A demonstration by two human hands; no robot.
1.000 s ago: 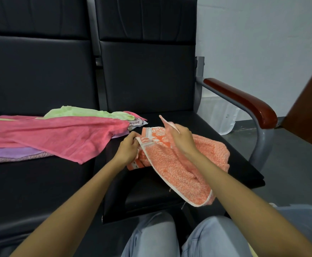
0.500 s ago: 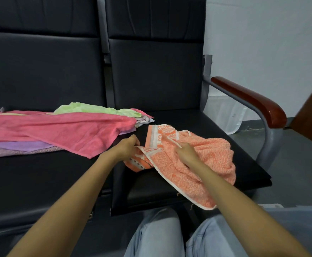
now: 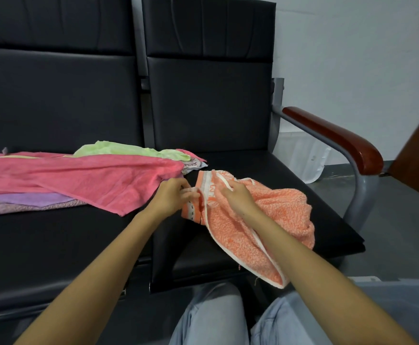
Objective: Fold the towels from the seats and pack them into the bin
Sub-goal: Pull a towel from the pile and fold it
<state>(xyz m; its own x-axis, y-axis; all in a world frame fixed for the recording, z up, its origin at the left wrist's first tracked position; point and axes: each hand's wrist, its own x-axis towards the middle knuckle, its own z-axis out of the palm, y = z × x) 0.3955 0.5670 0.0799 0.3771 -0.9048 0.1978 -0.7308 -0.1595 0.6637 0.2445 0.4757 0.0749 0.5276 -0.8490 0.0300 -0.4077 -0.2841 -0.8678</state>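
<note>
1. Nearest to you: your knees [image 3: 211, 317] in pale jeans, at the bottom edge. Just right of them is the grey bin [image 3: 402, 292]. Only its rim and a bit of one wall are in view (contents can't be made out).
2. Both bare forearms reach forward and converge over the right seat [image 3: 290, 170], a black padded one.
3. The orange towel [image 3: 273, 220] lies crumpled on that seat. Its near end spills over the front edge and hangs toward your right knee. It has a white hem, and an orange-and-white banded border at the far left end.
4. Your left hand [image 3: 171, 197] has its fingers curled, pinching the banded border at the towel's left corner.
5. Your right hand [image 3: 238, 197] sits on top of the towel just beside the left. Its fingers are bent onto the white hem and pinch it (thumb hidden under the hand).
6. On the left seat [image 3: 54, 245] is the loose pile. The pink towel [image 3: 91, 180] is spread on top, with a purple towel [image 3: 24, 197] and a speckled one [image 3: 29, 207] under it. A green towel [image 3: 119, 150] lies behind. The pink corner lies just beside your left hand.
7. Further back are the black backrests [image 3: 208, 100]. At far right is the seat's wooden armrest [image 3: 335, 138] on a grey metal frame.
8. Farthest is the pale wall [image 3: 352, 46], with a translucent plastic sheet [image 3: 303, 155] at its foot.
</note>
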